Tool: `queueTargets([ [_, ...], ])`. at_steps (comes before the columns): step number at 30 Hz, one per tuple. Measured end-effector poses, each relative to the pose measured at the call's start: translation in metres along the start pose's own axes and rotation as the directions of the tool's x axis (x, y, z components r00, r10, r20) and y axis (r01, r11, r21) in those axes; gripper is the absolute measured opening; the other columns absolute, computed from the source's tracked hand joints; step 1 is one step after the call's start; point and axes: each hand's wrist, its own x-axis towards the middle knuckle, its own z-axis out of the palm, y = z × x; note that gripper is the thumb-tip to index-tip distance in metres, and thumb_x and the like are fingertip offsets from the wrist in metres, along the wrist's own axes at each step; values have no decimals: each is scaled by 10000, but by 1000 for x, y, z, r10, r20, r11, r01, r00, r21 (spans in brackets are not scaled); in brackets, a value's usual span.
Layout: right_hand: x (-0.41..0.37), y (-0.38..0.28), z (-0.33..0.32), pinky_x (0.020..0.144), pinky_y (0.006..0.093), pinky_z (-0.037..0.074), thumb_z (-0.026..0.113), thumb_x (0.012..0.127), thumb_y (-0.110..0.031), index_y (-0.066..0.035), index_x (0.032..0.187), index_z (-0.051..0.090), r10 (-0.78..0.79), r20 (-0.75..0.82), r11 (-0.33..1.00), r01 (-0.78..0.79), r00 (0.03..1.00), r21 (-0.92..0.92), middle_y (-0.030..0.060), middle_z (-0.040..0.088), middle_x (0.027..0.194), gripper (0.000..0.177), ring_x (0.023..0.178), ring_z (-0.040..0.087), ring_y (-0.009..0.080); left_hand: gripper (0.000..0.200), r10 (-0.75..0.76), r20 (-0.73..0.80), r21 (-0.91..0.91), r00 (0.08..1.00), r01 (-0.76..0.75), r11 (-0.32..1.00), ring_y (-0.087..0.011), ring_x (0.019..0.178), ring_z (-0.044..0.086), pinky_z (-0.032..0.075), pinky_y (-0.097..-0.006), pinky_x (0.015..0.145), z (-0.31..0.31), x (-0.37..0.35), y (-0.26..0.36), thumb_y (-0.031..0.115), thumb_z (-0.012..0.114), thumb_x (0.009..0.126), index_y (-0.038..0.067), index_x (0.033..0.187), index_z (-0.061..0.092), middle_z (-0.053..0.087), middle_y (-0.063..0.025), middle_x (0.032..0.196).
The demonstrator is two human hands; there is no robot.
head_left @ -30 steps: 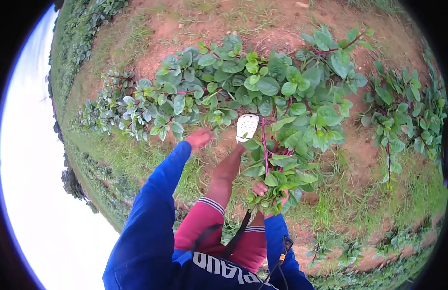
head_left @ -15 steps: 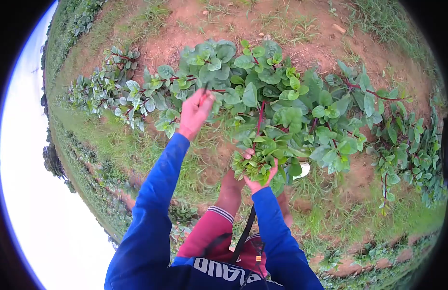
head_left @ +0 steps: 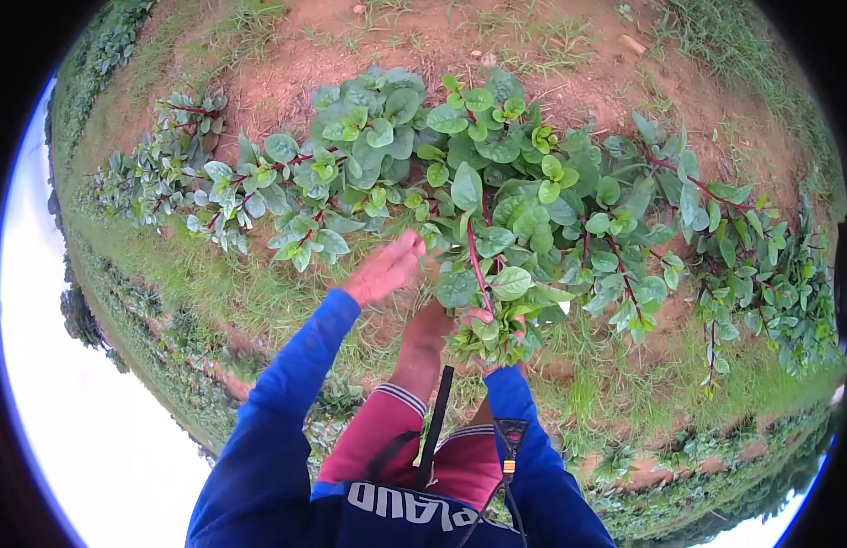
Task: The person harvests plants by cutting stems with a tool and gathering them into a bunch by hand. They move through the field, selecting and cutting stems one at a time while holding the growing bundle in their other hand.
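My left hand (head_left: 387, 268) is just left of the leafy plants (head_left: 524, 215), its fingers together and pointing up and right. What is between them is blurred and hidden. Gripped in my right hand (head_left: 517, 331), in front of my legs, is a bunch of leafy shoots (head_left: 483, 343). Leaves cover much of that hand. A reddish-purple stem (head_left: 476, 260) with large green leaves rises from the bunch, touching the plants behind.
The row of plants runs across the view, with more plants (head_left: 752, 274) at the right. Reddish soil (head_left: 615, 68) lies beyond it, and grass (head_left: 231, 283) grows on the near side. My bare leg (head_left: 418, 352) is close below my hands. A black strap (head_left: 437, 416) hangs at my front.
My left hand has moved down and right, away from the stems; the small dark tool with red seen in it earlier cannot be made out. A long leafy stem now stands at the bunch.
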Motion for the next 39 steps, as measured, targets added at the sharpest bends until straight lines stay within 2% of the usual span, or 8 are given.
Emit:
queueTargets([
  [8, -17, -8, 11, 684, 351, 378, 602, 763, -464, -130, 1273, 511, -22, -79, 999, 24, 997, 21, 20, 462, 841, 617, 748, 419, 186, 397, 101, 295, 561, 950, -258, 787, -398, 928, 668, 510, -499, 820, 40, 189, -19, 368, 485, 921, 30, 1053, 646, 688, -221, 967],
  [12, -20, -34, 9, 694, 362, 385, 584, 749, -427, -59, 1111, 518, 23, -170, 991, 0, 985, 137, 41, 447, 815, 521, 742, 424, 203, 406, -727, 329, 885, 603, 71, 459, -264, 787, 690, 548, -410, 713, 44, 181, 32, 428, 503, 947, 90, 1090, 677, 713, -111, 936],
  [16, -37, -63, 22, 714, 383, 401, 534, 766, -432, -59, 1047, 519, 141, -104, 989, -136, 984, 61, 43, 443, 811, 467, 758, 443, 215, 398, -814, 188, 907, 550, 220, 358, -165, 633, 643, 523, -329, 560, 0, 119, 24, 445, 583, 877, 84, 1005, 691, 707, -84, 878],
  [22, -196, -61, 114, 679, 371, 376, 525, 852, -505, -117, 983, 568, 202, 53, 979, -203, 978, 14, 12, 471, 787, 412, 710, 414, 189, 313, -181, 42, 198, 983, 170, 965, -94, 531, 423, 337, -282, 455, 22, 99, 212, 403, 547, 935, 96, 979, 587, 463, 41, 664],
  [30, -364, -119, 208, 786, 355, 389, 496, 1017, -325, -209, 976, 619, -79, 174, 993, 92, 982, -70, -66, 511, 711, 174, 686, 430, 133, 527, 540, 38, 578, 841, -460, 674, -281, 773, 642, 478, -413, 724, 218, 201, 458, 506, 570, 927, 36, 1163, 601, 661, -112, 742],
  [33, -238, -194, 140, 805, 367, 421, 667, 891, -418, -207, 1000, 578, 71, 965, 997, 5, 253, -74, -36, 525, 840, 254, 759, 454, 144, 427, 556, 59, 636, 829, -461, 619, -357, 702, 635, 476, -469, 678, 258, 204, 456, 446, 574, 924, 33, 1028, 606, 622, -185, 668],
  [34, -268, -210, 160, 778, 365, 436, 678, 808, -518, -181, 1114, 557, -68, 645, 953, 241, 761, -184, -12, 510, 875, 471, 820, 458, 173, 336, 605, 8, 578, 796, -497, 647, -398, 635, 595, 464, -476, 608, 268, 196, 443, 354, 594, 919, 18, 913, 577, 600, -207, 678],
  [39, -155, -287, 182, 775, 428, 517, 549, 847, -419, -91, 1132, 600, -448, 107, 888, 456, 888, -65, 117, 590, 975, 438, 864, 581, 296, 199, 609, -125, 467, 783, -495, 733, -324, 585, 567, 461, -405, 560, 311, 117, 374, 211, 675, 890, 24, 903, 606, 603, -172, 713],
])
